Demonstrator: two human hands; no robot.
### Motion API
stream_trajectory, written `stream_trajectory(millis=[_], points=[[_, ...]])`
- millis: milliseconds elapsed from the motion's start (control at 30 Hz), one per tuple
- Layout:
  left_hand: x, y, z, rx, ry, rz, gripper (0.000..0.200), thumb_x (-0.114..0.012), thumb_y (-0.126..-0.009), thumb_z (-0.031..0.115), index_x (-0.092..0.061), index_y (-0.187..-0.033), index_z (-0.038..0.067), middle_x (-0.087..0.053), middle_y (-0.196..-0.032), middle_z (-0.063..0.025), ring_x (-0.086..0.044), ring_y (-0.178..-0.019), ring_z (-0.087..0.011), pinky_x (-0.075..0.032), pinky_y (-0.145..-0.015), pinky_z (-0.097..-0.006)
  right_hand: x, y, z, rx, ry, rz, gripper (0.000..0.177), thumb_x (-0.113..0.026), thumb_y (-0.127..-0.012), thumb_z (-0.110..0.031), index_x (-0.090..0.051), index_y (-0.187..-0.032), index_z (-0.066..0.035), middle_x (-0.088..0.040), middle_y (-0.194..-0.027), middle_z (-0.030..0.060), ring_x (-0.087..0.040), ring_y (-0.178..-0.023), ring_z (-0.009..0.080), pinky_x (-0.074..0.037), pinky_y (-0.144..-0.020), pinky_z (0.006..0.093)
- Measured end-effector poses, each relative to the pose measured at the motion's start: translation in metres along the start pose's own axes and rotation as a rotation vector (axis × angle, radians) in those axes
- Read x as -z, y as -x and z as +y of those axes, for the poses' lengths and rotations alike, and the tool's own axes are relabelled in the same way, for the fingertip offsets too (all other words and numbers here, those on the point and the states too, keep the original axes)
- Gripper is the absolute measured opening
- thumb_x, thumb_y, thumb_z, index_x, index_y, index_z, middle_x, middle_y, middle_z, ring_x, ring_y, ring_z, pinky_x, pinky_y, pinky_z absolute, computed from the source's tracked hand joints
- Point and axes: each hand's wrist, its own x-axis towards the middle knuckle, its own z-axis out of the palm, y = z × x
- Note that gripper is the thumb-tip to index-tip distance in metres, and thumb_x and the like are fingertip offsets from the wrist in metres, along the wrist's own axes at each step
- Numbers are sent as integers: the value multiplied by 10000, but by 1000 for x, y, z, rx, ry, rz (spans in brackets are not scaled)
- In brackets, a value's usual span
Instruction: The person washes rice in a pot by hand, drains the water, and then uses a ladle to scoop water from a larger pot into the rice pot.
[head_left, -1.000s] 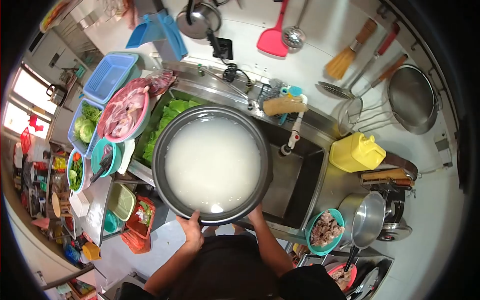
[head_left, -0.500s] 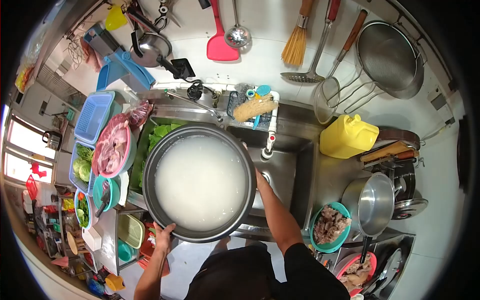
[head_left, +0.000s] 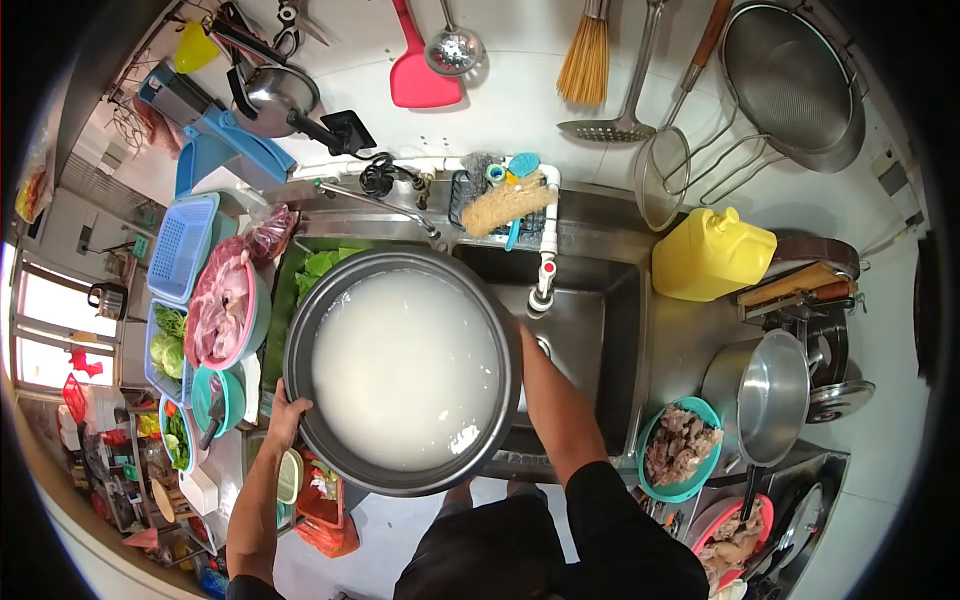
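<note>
A large dark round pot (head_left: 300, 440) holds cloudy white liquid (head_left: 405, 360); what lies under the liquid cannot be made out. My left hand (head_left: 285, 415) grips the pot's lower left side, its thumb near the rim. On the right side, my right hand (head_left: 518, 350) is mostly hidden behind the pot, with the forearm reaching up to it. The pot is over the divider and left part of the metal sink (head_left: 590, 350). Green leaves (head_left: 318, 272) show in the left basin behind the pot.
Left of the sink are a pink basin of raw meat (head_left: 222, 305) and a blue basket (head_left: 183, 245). A faucet (head_left: 400, 210) and white pipe (head_left: 548, 240) stand behind. Rightward are a yellow jug (head_left: 712, 255), a green bowl of meat (head_left: 680, 450) and a steel pot (head_left: 760, 400).
My left hand has shifted up and left along the pot's side. The liquid's surface shows new bright ripples, and the head view has shifted slightly.
</note>
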Motion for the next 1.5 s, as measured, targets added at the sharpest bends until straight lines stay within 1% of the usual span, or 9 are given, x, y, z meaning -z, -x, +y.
stream_trajectory(millis=[400, 600, 733, 867, 933, 1000, 1167, 1300, 1500], points=[[-22, -14, 15, -81, 22, 105, 319, -615, -851, 24, -529, -1158, 17, -636, -1056, -71, -601, -929, -163, -484, -879, -314, -50, 131, 119, -90, -263, 225, 366, -493, -1016, -361, -628, -1187, -66, -673, -1100, 115, -628, -1030, 203, -513, -932, 405], [-21, 10, -36, -142, -80, 344, 533, -729, -911, 266, -472, -1295, 0, -597, -1178, -104, -575, -1069, -204, -488, -889, -339, -29, 84, 90, -145, -424, 77, 373, -489, -1015, -378, -636, -1170, -72, -678, -1079, 116, -631, -1018, 202, -515, -927, 408], [-89, 107, -55, 18, 238, 329, 693, -709, -923, 314, -349, -1433, 12, -479, -1402, -146, -478, -1271, -291, -409, -1067, -440, -24, 49, 72, -262, -635, -31, 378, -487, -1015, -389, -640, -1159, -75, -681, -1065, 116, -633, -1010, 201, -517, -924, 410], [-176, 178, -36, 421, 622, 390, 751, -677, -933, 248, -220, -1524, 171, -379, -1504, -111, -470, -1307, -364, -471, -945, -642, -32, 99, 78, -460, -1012, -85, 383, -484, -1014, -400, -645, -1147, -79, -685, -1051, 117, -635, -1002, 200, -518, -922, 412], [-187, 179, -36, 310, 645, 383, 670, -620, -949, 171, -228, -1493, 163, -372, -1489, -139, -500, -1277, -362, -504, -936, -613, -37, 128, 82, -522, -1182, -61, 386, -483, -1014, -406, -648, -1142, -80, -687, -1044, 118, -636, -998, 199, -519, -920, 412], [-179, 171, -59, 277, 660, 375, 629, -592, -952, 133, -237, -1472, 156, -384, -1469, -155, -506, -1270, -354, -527, -928, -589, -39, 144, 87, -429, -1008, 46, 389, -482, -1013, -411, -650, -1136, -82, -688, -1037, 118, -637, -994, 199, -520, -919, 413], [-157, 165, -53, 115, 573, 283, 576, -570, -946, 83, -283, -1446, 96, -508, -1354, -163, -582, -1183, -313, -549, -939, -497, -38, 150, 128, 303, 665, 394, 400, -572, -944, -271, -601, -1236, 0, -627, -1247, 183, -575, -1172, 322, -460, -1011, 448], [-117, 142, -65, 78, 428, 291, 568, -612, -905, 94, -367, -1416, 63, -540, -1307, -135, -556, -1164, -273, -486, -982, -418, -16, 116, 118, 663, 1019, 356, 407, -601, -874, -180, -606, -1238, 1, -624, -1214, 213, -574, -1152, 351, -448, -1003, 456], [-54, 97, -38, 116, 227, 152, 542, -622, -869, 108, -413, -1364, 40, -568, -1246, -132, -570, -1101, -255, -487, -966, -410, 18, 28, 46, 414, 429, 47, 381, -615, -920, -314, -639, -1178, -34, -664, -1182, 161, -626, -1064, 311, -488, -962, 441]])
